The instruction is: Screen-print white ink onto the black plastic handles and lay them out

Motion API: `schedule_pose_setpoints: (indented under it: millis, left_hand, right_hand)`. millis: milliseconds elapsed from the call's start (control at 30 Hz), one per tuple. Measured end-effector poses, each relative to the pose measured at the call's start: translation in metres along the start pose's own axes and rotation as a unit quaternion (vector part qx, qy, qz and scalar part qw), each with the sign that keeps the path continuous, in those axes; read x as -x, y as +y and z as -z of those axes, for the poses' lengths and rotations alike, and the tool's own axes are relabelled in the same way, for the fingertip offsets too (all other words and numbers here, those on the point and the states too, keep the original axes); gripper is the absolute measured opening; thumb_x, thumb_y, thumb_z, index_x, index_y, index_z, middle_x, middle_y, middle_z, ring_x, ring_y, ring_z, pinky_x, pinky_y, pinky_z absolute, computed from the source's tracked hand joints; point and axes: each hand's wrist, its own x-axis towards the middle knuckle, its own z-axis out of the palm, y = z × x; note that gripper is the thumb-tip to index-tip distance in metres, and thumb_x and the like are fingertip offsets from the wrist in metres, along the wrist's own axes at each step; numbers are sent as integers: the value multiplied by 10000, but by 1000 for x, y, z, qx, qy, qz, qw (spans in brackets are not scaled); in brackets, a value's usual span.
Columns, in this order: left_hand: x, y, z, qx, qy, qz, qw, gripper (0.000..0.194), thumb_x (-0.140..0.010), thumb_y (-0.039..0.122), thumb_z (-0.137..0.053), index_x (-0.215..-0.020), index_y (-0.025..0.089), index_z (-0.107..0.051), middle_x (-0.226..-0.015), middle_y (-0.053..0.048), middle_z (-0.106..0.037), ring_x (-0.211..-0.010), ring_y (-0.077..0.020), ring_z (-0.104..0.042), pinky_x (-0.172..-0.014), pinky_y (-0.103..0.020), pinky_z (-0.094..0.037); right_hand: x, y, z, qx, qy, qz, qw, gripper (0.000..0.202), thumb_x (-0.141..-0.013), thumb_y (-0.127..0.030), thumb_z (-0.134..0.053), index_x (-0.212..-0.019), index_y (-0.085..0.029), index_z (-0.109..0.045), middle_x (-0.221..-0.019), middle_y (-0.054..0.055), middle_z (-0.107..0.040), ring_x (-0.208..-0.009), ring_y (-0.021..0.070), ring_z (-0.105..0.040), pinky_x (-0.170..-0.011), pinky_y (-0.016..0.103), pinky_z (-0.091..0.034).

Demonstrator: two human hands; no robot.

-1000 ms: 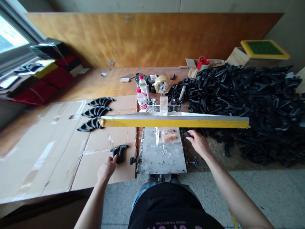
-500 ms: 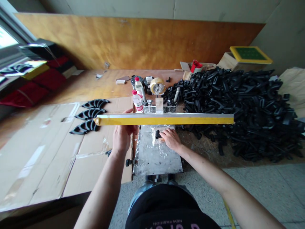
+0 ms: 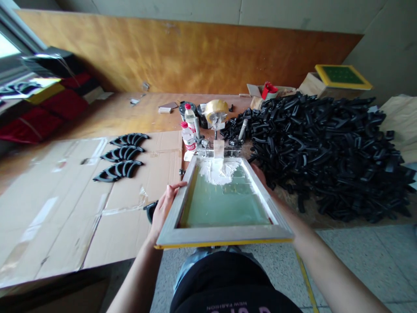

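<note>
A framed screen (image 3: 224,234) with a green mesh lies lowered across the middle, white paste (image 3: 216,171) smeared near its far end. My left hand (image 3: 165,204) is at the frame's left side, fingers on its edge; whether they close on it is hard to make out. Partly hidden beyond the right rail, my right hand (image 3: 259,176) touches or nears that side, its fingers out of sight. A pale block (image 3: 219,149) stands at the screen's far edge by the metal clamp (image 3: 202,143). The plate below is covered by the screen.
Curved black parts (image 3: 122,153) lie in rows on cardboard (image 3: 130,221) at the left. A large heap of black parts (image 3: 312,148) fills the right. Behind the clamp stand bottles (image 3: 189,138) with red caps and a tape roll (image 3: 216,109).
The frame has swung down from edge-on to nearly flat, hiding the plate and the small black part. My right hand has left that part and moved to the frame's right side.
</note>
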Motion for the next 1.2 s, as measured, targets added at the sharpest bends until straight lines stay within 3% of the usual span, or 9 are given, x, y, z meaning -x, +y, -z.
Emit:
schedule_pose_setpoints:
  millis: [100, 167, 233, 367, 667, 867, 1000, 1067, 1200]
  left_hand:
    - [4, -37, 10, -44, -17, 47, 998, 621, -743, 644, -658, -1185, 209, -664, -894, -40, -696, -757, -192, -624, -603, -251, -470]
    - [0, -62, 11, -45, -23, 57, 997, 735, -716, 589, -711, -1330, 211, -564, -823, -24, -680, -717, -181, -620, -599, -245, -462]
    - [-6, -81, 9, -56, -12, 58, 997, 805, -721, 561, -710, -1407, 208, -481, -760, -6, -657, -660, -168, -600, -574, -242, -449]
    - [-14, -96, 7, -82, -1, 58, 995, 763, -724, 566, -688, -1368, 193, -519, -774, -18, -664, -661, -174, -607, -566, -249, -454]
    - [-14, -102, 10, -88, -6, 67, 994, 741, -747, 593, -669, -1342, 172, -539, -821, -36, -684, -718, -188, -638, -617, -264, -483]
    - [-13, -100, 10, -59, -16, 74, 995, 760, -745, 594, -681, -1365, 192, -504, -822, -35, -702, -683, -181, -640, -582, -255, -476]
    - [-12, -94, 8, -70, -3, 78, 994, 758, -728, 595, -693, -1338, 176, -529, -794, -36, -695, -640, -174, -629, -531, -243, -450]
    - [-10, -87, 9, -72, -4, 79, 994, 772, -720, 595, -702, -1349, 185, -523, -792, -33, -696, -662, -177, -636, -551, -242, -459]
    - [-2, -53, 13, -54, -25, 72, 996, 766, -728, 608, -700, -1368, 228, -520, -837, -20, -710, -685, -170, -629, -572, -230, -455]
  right_hand:
    - [-27, -8, 16, 43, 108, -34, 993, 328, -931, -275, -518, -1181, -114, -657, -1211, 136, -650, -1148, 241, -588, -1001, 351, -455]
    - [-46, -31, 12, 67, 134, 34, 988, 511, -860, -269, -647, -1344, -145, -542, -1402, 162, -514, -1296, 284, -468, -1085, 436, -386]
    - [-63, -58, 0, 96, 83, 130, 983, 606, -803, -271, -725, -1359, -158, -512, -1412, 157, -489, -1297, 302, -445, -1079, 452, -381]
    - [-74, -92, -32, 179, -60, 172, 967, 214, -859, -214, -643, -1063, -147, -640, -1037, 117, -666, -1007, 260, -577, -870, 354, -464]
    - [-21, -84, -7, 126, -241, 353, 895, 103, -830, -115, -584, -793, -191, -642, -818, 39, -656, -837, 193, -575, -734, 278, -406]
    - [-13, -77, -29, 128, -135, 325, 927, 154, -869, -103, -529, -873, -168, -669, -902, 82, -665, -934, 222, -562, -780, 305, -419]
    - [-8, -76, -29, 101, -158, 338, 922, 115, -854, -138, -585, -900, -179, -683, -882, 63, -673, -895, 208, -583, -776, 292, -437]
    - [-24, -83, -22, 96, -145, 289, 941, 125, -866, -224, -632, -975, -205, -689, -900, 39, -687, -870, 194, -604, -752, 276, -444]
    - [-76, -93, -1, 123, -67, 171, 975, 541, -859, -309, -681, -1376, -312, -519, -1083, 32, -700, -916, 201, -643, -761, 277, -464]
